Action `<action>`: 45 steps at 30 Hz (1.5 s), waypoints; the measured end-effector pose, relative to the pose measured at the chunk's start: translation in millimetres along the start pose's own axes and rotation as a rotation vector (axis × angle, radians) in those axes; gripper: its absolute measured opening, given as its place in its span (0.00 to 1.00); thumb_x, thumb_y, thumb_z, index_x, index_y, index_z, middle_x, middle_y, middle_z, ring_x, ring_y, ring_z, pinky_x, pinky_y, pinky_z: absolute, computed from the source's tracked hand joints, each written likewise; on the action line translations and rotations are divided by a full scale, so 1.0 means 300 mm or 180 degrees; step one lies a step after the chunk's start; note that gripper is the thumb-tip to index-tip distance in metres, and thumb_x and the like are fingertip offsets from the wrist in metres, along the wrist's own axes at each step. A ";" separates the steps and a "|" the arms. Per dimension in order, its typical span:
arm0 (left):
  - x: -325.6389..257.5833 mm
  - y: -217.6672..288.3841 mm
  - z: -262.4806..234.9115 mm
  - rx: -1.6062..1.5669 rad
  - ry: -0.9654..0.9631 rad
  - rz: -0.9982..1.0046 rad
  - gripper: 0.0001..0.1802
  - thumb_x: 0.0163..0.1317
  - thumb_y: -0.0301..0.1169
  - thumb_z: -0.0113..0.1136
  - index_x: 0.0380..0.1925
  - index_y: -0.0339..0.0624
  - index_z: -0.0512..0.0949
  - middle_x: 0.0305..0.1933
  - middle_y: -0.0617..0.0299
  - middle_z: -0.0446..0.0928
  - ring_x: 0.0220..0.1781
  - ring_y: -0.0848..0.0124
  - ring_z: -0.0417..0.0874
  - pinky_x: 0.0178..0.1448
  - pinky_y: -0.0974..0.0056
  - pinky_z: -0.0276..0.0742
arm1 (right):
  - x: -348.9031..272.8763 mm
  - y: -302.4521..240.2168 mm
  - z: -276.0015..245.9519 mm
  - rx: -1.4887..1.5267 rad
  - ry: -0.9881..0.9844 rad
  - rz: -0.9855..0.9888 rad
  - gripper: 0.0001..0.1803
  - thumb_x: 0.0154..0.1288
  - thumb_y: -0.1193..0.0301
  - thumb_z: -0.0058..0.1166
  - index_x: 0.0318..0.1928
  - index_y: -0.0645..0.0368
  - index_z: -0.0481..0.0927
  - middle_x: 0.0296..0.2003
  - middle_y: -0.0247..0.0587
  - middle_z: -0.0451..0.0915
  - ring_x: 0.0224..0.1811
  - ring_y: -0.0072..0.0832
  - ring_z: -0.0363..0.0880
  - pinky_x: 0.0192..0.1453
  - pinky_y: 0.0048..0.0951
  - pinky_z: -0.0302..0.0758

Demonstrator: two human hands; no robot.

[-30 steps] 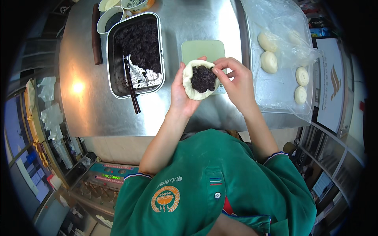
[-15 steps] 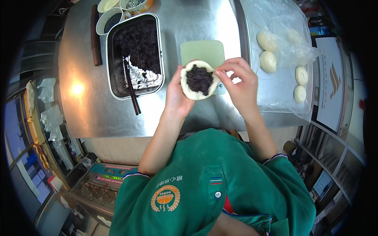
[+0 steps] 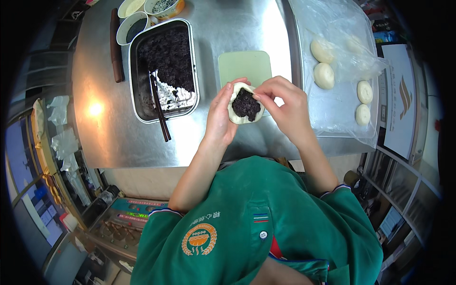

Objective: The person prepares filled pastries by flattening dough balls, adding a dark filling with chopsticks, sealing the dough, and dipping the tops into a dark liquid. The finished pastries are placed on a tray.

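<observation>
Fingertips of the right hand [image 3: 285, 107] pinch the upper right rim of a round, pale dough wrapper [image 3: 239, 115] heaped with dark, crumbly filling [image 3: 246, 103]; that grip is narrow, closed on the dough edge. The left hand [image 3: 220, 118] cups the wrapper from beneath and from its left side, fingers curled up around the rim, so the dough sits in the palm above the near part of the shiny steel bench [image 3: 118, 137].

Just behind the hands lies a pale green rectangular board [image 3: 244, 64], flat on the bench and partly hidden by them. To the left stands a rectangular metal tray [image 3: 134, 66] holding more of the dark filling, heaped toward its far end, with a dark stick-like utensil [image 3: 160, 111] slanting out over its near rim. Beyond the tray are small round bowls [image 3: 130, 26] and a dark wooden rolling pin [image 3: 115, 45]. To the right, a clear plastic sheet [image 3: 339, 109] carries several pale dough balls [image 3: 324, 75], well apart from the hands.
</observation>
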State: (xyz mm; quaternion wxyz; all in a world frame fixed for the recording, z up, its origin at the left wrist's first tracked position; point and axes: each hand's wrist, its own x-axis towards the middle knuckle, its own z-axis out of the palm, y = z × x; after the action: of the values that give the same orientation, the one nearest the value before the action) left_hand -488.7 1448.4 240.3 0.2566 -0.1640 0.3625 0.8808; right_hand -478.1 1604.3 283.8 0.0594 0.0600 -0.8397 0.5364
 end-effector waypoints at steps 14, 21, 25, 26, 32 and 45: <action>0.025 -0.017 0.034 -0.0673 0.0027 -0.0286 0.32 0.74 0.54 0.28 0.61 0.39 0.66 0.59 0.52 0.71 0.62 0.63 0.73 0.67 0.52 0.69 | 0.015 0.036 0.035 -0.0151 0.0311 0.0211 0.07 0.56 0.79 0.61 0.36 0.62 0.82 0.30 0.39 0.77 0.28 0.30 0.78 0.32 0.26 0.75; -0.014 -0.003 0.092 0.0045 0.0283 -0.0246 0.29 0.73 0.53 0.36 0.55 0.38 0.68 0.53 0.57 0.74 0.56 0.69 0.76 0.60 0.58 0.72 | -0.008 0.037 0.023 -0.0469 0.0361 -0.1058 0.08 0.50 0.80 0.63 0.34 0.61 0.81 0.32 0.38 0.78 0.30 0.33 0.78 0.33 0.30 0.76; -0.003 -0.015 0.096 0.0121 0.0327 -0.0262 0.25 0.74 0.51 0.39 0.51 0.39 0.71 0.47 0.60 0.76 0.50 0.72 0.77 0.56 0.62 0.73 | -0.006 0.053 0.033 -0.0628 0.0388 -0.1138 0.10 0.49 0.81 0.63 0.35 0.61 0.80 0.33 0.39 0.78 0.31 0.35 0.78 0.33 0.30 0.76; -0.005 -0.017 0.096 0.0175 0.0314 -0.0174 0.24 0.74 0.50 0.40 0.50 0.39 0.71 0.46 0.60 0.76 0.50 0.73 0.77 0.55 0.63 0.73 | -0.019 0.032 0.040 -0.0527 0.0412 -0.0981 0.11 0.49 0.81 0.63 0.35 0.61 0.80 0.33 0.39 0.78 0.31 0.35 0.78 0.33 0.30 0.76; 0.006 -0.036 0.064 0.0589 0.0358 0.0080 0.19 0.74 0.44 0.44 0.46 0.39 0.73 0.43 0.62 0.76 0.47 0.75 0.75 0.51 0.66 0.71 | -0.047 0.028 0.016 -0.0632 -0.0219 -0.0948 0.08 0.52 0.80 0.59 0.35 0.61 0.80 0.35 0.40 0.77 0.31 0.34 0.78 0.33 0.30 0.77; -0.008 -0.023 0.112 0.0078 -0.0093 0.0179 0.33 0.74 0.55 0.29 0.55 0.39 0.71 0.50 0.56 0.76 0.56 0.69 0.75 0.59 0.61 0.72 | -0.027 -0.054 -0.004 0.0060 0.0542 -0.0090 0.11 0.51 0.82 0.63 0.38 0.63 0.83 0.31 0.40 0.78 0.29 0.29 0.79 0.31 0.25 0.75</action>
State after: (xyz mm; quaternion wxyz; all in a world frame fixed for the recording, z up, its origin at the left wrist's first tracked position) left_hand -486.3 1475.9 260.6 0.2390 -0.1377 0.3740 0.8855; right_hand -467.3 1599.0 297.6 0.1376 0.0266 -0.8256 0.5466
